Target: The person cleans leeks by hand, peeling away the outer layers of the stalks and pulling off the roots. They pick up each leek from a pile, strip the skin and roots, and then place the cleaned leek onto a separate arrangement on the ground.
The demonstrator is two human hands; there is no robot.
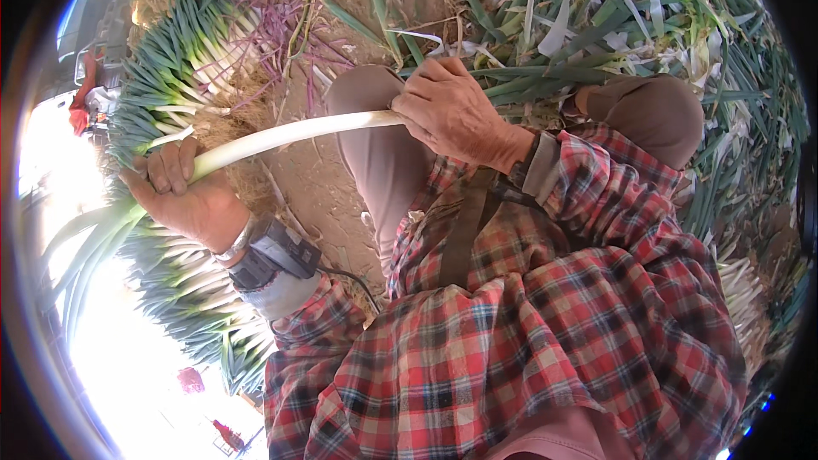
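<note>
White leek (294, 131), axis rising rightward, leaves (100, 238) leftward, left grip (189, 200) and right grip (456, 111) clasping it

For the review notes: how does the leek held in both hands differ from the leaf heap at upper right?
The held leek is a single stalk raised between the left hand and right hand; the leaf heap is many loose pieces lying low.
The held leek's shaft is smooth and mostly white; the leaf heap is mainly green with pale strips.
Both include long green leaves, the leek's trailing beyond the left hand.
</note>
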